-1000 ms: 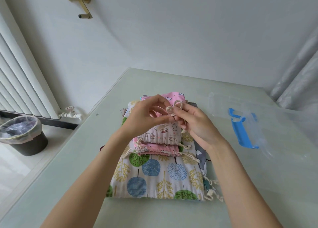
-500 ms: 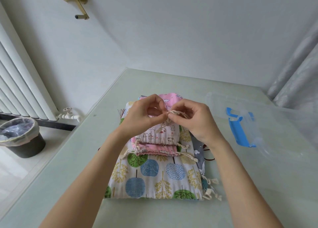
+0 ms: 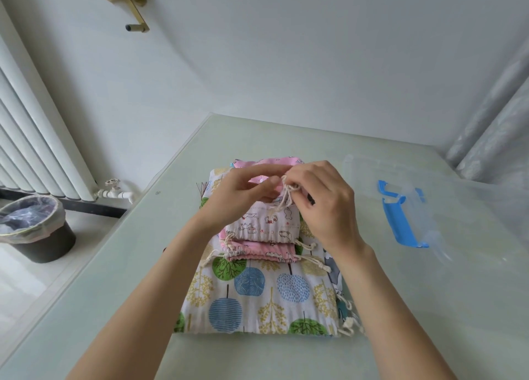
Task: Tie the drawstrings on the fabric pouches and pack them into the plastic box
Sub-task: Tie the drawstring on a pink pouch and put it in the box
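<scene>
A stack of fabric pouches lies mid-table. The bottom one is a large tree-print pouch (image 3: 257, 296); a pink pouch (image 3: 263, 252) and a small white animal-print pouch (image 3: 263, 225) sit on it. My left hand (image 3: 240, 192) and my right hand (image 3: 323, 205) meet above the small white pouch, both pinching its cream drawstring (image 3: 286, 197), which runs taut from the pouch up to my fingertips. The clear plastic box (image 3: 446, 207) with a blue latch (image 3: 400, 216) lies to the right.
The glass table (image 3: 143, 265) ends at the left, where a radiator (image 3: 37, 139), a valve (image 3: 114, 189) and a lined bin (image 3: 34, 227) stand on the floor. A wall runs behind, a curtain (image 3: 492, 116) hangs at right. A grey pouch (image 3: 335, 273) peeks from under the stack.
The drawstring loop held open between my fingers has been pulled in tight. My hands have closed together over the small white pouch.
</scene>
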The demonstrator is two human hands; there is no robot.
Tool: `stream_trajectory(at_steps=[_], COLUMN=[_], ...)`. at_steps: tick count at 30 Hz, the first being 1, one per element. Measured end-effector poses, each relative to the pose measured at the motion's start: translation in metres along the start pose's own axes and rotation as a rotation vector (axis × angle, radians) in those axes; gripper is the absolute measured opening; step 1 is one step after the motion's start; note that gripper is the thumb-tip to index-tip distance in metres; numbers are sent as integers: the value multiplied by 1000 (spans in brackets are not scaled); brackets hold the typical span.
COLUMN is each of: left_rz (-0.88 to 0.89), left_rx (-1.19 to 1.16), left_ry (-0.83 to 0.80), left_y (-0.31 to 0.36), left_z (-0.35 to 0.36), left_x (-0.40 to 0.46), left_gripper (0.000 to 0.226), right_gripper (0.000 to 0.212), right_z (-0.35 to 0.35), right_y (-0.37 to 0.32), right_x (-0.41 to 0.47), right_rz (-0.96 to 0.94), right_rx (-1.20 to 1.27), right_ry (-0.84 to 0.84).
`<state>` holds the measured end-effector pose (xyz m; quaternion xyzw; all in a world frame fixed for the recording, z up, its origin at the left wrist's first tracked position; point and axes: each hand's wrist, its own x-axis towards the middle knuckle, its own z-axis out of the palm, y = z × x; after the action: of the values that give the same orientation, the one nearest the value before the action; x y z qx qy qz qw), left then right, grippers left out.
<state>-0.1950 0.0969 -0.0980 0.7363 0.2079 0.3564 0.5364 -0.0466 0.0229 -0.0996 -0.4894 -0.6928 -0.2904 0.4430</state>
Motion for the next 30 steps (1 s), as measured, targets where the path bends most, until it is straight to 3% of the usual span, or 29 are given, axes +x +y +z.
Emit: stream_trajectory(at_steps=[9, 13, 18, 30], left_rz=[-46, 28, -53, -28], left_rx=[105, 193, 80, 269], left_ry=[38, 103, 162, 385], left_y=[1, 1, -1, -17], left_z=[-9, -13, -20, -24], left_x=[2, 3, 3, 5], left_gripper=[4, 4, 6, 11], right_gripper=[8, 8, 21, 10], right_z=[-3, -9, -14, -13], right_y=[8, 13, 22, 18], right_x=[-1, 3, 3, 3], right_rz=[149, 292, 410, 653], right_rx=[276, 296, 254, 265], right_ry=[-63, -76, -194, -298])
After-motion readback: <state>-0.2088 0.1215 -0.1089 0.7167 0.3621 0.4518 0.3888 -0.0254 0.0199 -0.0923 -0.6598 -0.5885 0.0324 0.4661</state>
